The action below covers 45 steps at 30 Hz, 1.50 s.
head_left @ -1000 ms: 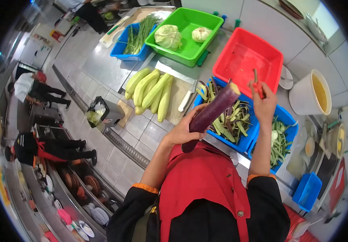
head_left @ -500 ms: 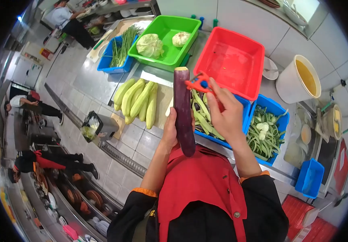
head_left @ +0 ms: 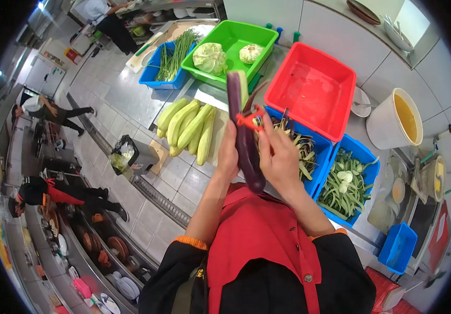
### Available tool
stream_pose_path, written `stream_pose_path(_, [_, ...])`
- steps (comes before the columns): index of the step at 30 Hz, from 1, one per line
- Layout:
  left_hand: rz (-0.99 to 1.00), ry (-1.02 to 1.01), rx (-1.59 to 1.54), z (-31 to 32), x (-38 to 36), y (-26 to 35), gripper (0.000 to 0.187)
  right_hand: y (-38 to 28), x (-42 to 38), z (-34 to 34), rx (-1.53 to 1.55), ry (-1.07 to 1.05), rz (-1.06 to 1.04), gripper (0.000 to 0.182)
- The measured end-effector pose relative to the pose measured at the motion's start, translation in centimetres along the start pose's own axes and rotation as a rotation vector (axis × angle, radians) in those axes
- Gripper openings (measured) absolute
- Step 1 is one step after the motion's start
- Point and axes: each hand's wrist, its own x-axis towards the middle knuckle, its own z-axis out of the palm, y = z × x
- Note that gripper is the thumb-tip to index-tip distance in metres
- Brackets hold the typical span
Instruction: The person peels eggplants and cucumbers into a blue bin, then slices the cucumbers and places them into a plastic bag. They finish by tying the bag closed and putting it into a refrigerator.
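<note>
My left hand (head_left: 228,155) is wrapped round the lower part of a long purple eggplant (head_left: 245,141), held upright. A pale strip of bared flesh runs down from its top on the right side. In my right hand (head_left: 280,159) is a red peeler (head_left: 250,120), its head against the eggplant's middle. A strip of dark peel rises beside the peeler. Several peeled pale-green eggplants (head_left: 194,125) lie to the left on the counter. Behind my right hand, a blue bin (head_left: 322,152) holds dark and green peelings.
Beyond are a green tub (head_left: 229,31) with pale vegetable heads, an empty red tub (head_left: 311,83) and a blue tub of long green stalks (head_left: 174,60). At right are a bin of green trimmings (head_left: 343,183) and a white bucket (head_left: 392,119). Several people stand at the left.
The peeler has moved down along the eggplant, leaving a pale strip on its upper right side. A strip of peel now stands off it. The view has shifted slightly.
</note>
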Motion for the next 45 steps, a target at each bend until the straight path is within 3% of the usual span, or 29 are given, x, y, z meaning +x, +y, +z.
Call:
stream_pose_path(3, [0.015,-0.147,-0.168,-2.3,4.0,2.0,0.059,0.6,-5.2,-0.2,0.069,-0.121,0.028,0.036])
stream_pose_path(5, [0.056,-0.11,-0.152,-2.3,5.3,2.4,0.06,2.2,-7.8,-1.4,0.096,-0.171,0.072,0.036])
stream_pose_path(8, [0.062,-0.104,-0.228,-2.4,6.5,2.1,0.058,4.1,-10.9,-3.4,0.026,-0.455,0.251,0.036])
stream_pose_path(11, [-0.012,-0.117,-0.245,-2.1,6.1,2.8,0.057,6.8,-11.7,-4.5,0.301,-0.363,0.336,0.036])
stream_pose_path(12, [-0.014,-0.114,-0.165,-1.7,5.8,2.4,0.058,6.0,-9.9,-6.0,0.336,-0.439,0.632,0.036])
stream_pose_path(13, [-0.066,-0.17,-0.069,-2.1,5.5,1.7,0.058,6.1,-8.6,-6.5,0.324,-0.38,0.625,0.035])
stream_pose_path(17, [-0.088,-0.325,0.091,-0.7,2.4,-0.3,0.053,4.8,-2.1,-6.5,0.223,0.002,0.219,0.034])
stream_pose_path(19, [-0.087,-0.364,0.117,-0.3,1.0,-1.6,0.052,3.9,1.6,-5.4,0.188,0.128,0.136,0.034])
stream_pose_path(24, [-0.124,-0.357,0.132,0.5,-1.3,-0.7,0.046,3.5,3.8,-3.9,0.144,0.118,0.091,0.033])
stream_pose_path(28, [0.016,-0.221,0.141,0.1,-0.2,-0.7,0.046,2.6,3.0,-3.2,0.069,0.04,0.075,0.033])
stream_pose_path(33, [0.131,-0.121,-0.058,-2.5,5.5,1.7,0.042,1.2,-6.0,-2.0,0.035,-0.183,0.067,0.036])
stream_pose_path(35, [0.151,0.028,-0.115,-2.2,6.5,3.3,0.048,2.1,-9.6,-2.2,0.042,-0.41,0.111,0.035])
stream_pose_path(37, [0.222,0.16,-0.213,-1.4,7.5,3.9,0.057,4.0,-11.5,-2.1,0.156,-0.47,0.186,0.034])
stream_pose_path(38, [0.205,0.134,-0.136,-1.4,7.4,4.0,0.057,5.0,-11.6,-2.3,0.207,-0.494,0.213,0.034])
stream_pose_path(41, [0.142,-0.009,0.103,-2.3,5.6,3.3,0.057,5.6,-7.2,-4.7,0.313,-0.243,0.231,0.034])
stream_pose_path(45, [0.056,-0.229,0.043,-1.4,3.1,0.8,0.055,2.7,0.1,-6.6,0.208,-0.112,0.179,0.034])
